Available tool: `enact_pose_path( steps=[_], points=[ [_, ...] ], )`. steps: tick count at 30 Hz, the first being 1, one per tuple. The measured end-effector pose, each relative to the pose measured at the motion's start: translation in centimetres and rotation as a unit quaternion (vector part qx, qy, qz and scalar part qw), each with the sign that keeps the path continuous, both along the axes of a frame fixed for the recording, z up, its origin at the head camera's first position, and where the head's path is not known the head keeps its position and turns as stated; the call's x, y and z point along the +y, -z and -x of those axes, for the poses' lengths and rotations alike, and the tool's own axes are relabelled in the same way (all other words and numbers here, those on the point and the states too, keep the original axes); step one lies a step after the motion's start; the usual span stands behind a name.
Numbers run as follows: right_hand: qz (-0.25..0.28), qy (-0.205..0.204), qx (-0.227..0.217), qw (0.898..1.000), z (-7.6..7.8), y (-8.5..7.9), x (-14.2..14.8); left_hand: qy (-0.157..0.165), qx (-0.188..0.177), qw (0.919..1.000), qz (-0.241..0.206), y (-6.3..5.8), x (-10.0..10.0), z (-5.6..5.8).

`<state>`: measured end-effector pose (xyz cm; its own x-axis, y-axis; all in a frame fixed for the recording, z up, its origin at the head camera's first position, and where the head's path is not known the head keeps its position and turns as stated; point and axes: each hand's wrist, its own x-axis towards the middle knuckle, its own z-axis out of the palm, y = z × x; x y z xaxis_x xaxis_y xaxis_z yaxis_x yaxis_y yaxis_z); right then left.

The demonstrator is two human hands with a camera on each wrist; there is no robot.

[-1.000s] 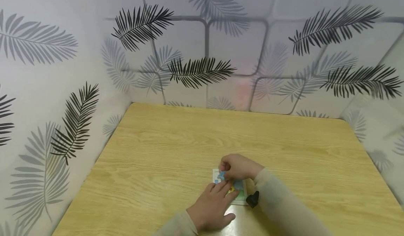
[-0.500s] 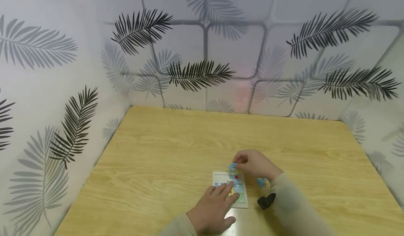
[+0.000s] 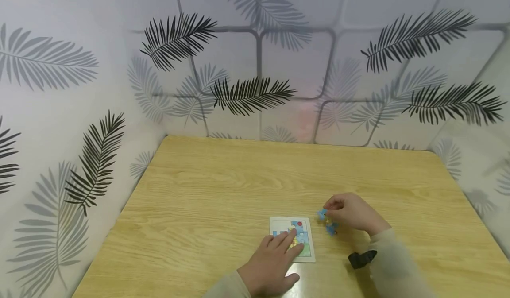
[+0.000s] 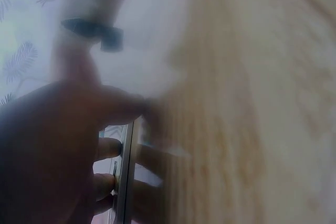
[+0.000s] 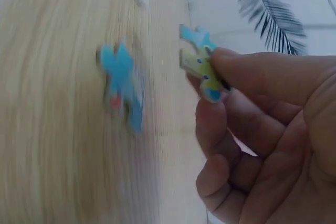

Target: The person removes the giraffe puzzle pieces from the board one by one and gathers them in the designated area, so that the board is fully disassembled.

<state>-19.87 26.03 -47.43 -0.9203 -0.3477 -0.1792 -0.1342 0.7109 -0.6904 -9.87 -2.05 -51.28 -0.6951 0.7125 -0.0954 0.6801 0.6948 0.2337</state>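
A small framed jigsaw puzzle (image 3: 312, 247) with a white border lies on the table, several blue, yellow and green pieces in its right and lower part. My left hand (image 3: 271, 262) rests on it with fingers spread and fairly straight, hiding its lower left. To the right, my right hand (image 3: 352, 211) pinches a blue and yellow-green puzzle piece (image 5: 202, 72) between thumb and index finger, raised off the table. A loose blue puzzle piece (image 3: 331, 230) with a red spot lies beneath, just right of the frame.
The wooden table (image 3: 223, 178) extends around the puzzle. Walls with a feather pattern (image 3: 255, 94) border its back and sides. A black wrist strap mount (image 3: 362, 259) sits by the right sleeve.
My right hand has moved from above the puzzle's back part to the right, carrying a pinched piece with it. The loose piece has come into sight. My left hand stays on the puzzle.
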Motion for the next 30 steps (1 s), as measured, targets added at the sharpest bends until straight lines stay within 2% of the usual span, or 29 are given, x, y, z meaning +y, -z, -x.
enact_pose_path(
  steps=[4, 10, 13, 26, 30],
  points=[
    [-0.027, 0.009, -0.001, 1.000, -0.6, -0.1, 2.4, -0.004, 0.016, 0.9999, 0.006, 0.1, 0.0, 0.1],
    [-0.024, 0.032, -0.056, 0.998, -1.7, 0.7, 5.3, -0.004, 0.022, 0.9997, 0.013, 0.2, 0.1, 0.0],
    [-0.020, 0.041, -0.067, 0.997, -2.1, 1.3, 6.1, -0.001, 0.023, 0.9997, 0.013, 0.3, 0.1, 0.0],
    [-0.074, 0.032, -0.033, 0.996, -2.2, 1.2, 5.4, -0.003, 0.039, 0.9992, 0.004, 0.1, 0.3, -0.1],
    [-0.079, 0.032, -0.028, 0.996, -2.1, 1.2, 5.1, -0.006, 0.028, 0.9996, 0.000, 0.2, 0.1, -0.1]
  ],
)
